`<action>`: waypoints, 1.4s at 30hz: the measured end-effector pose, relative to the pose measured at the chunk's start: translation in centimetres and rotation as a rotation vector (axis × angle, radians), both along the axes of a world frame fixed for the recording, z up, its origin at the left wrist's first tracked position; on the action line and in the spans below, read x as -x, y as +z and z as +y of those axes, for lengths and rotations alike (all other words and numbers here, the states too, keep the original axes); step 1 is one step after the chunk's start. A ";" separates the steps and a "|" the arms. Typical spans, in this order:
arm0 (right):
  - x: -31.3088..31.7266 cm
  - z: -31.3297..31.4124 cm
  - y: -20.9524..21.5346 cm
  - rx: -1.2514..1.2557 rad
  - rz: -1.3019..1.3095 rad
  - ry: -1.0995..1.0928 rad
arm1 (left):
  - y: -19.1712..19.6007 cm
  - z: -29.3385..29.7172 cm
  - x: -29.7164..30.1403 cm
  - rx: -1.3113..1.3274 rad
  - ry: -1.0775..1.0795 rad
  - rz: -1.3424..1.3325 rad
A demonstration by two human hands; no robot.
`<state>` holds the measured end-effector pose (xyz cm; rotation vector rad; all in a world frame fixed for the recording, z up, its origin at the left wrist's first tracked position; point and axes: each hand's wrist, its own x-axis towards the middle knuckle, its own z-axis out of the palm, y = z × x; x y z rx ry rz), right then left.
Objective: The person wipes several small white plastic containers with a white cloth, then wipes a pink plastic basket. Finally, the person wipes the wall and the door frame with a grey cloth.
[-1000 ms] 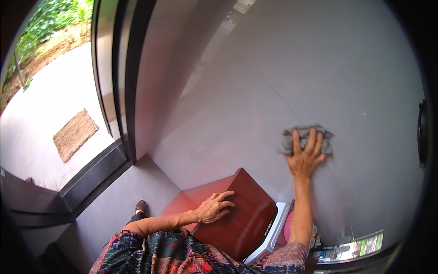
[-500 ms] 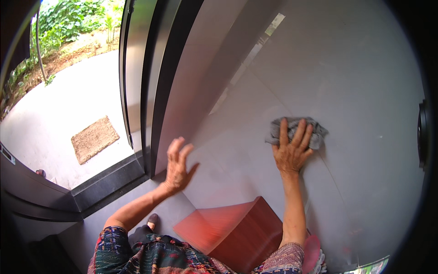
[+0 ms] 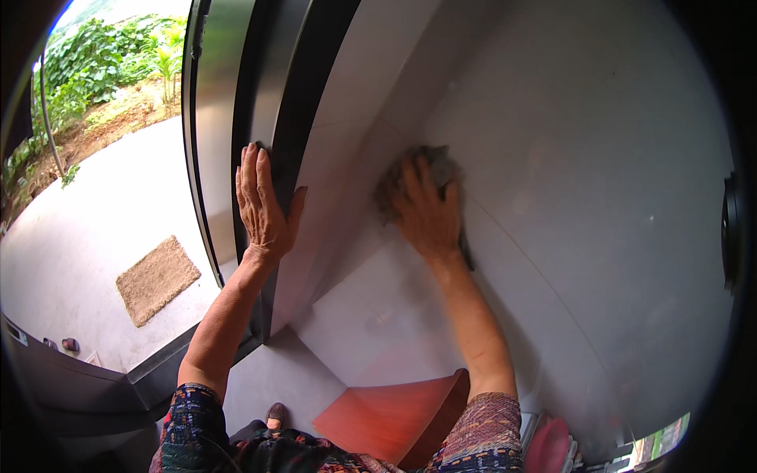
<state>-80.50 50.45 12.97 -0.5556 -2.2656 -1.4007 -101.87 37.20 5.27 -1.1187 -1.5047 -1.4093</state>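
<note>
My right hand (image 3: 430, 214) presses a bunched grey cloth (image 3: 447, 167) against the pale tiled wall (image 3: 576, 173); hand and cloth are smeared by motion. Part of the cloth is hidden under the palm and fingers. My left hand (image 3: 266, 217) lies open at the dark metal door frame (image 3: 266, 87), fingers pointing up and thumb apart, holding nothing.
A reddish-brown wooden piece of furniture (image 3: 386, 414) stands low in front of me, beside a pink rounded object (image 3: 546, 449). Through the doorway at left are a tan doormat (image 3: 158, 281), shoes (image 3: 69, 344) and plants. A dark fixture (image 3: 729, 232) sits on the wall at right.
My right hand has slid the cloth up and left across the wall. My left hand has moved up and left from mid-air to the door frame. The whole view has shifted slightly.
</note>
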 end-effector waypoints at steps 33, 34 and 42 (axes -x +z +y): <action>2.3 -0.7 -12.3 0.232 -0.232 -0.013 | -1.2 0.5 2.2 0.067 0.048 0.103; 1.2 -0.9 -12.5 0.179 -0.257 -0.002 | -1.2 0.5 2.3 0.069 0.046 0.120; -2.5 -1.1 -3.2 0.004 0.205 0.010 | -1.2 0.3 2.7 0.100 0.075 0.130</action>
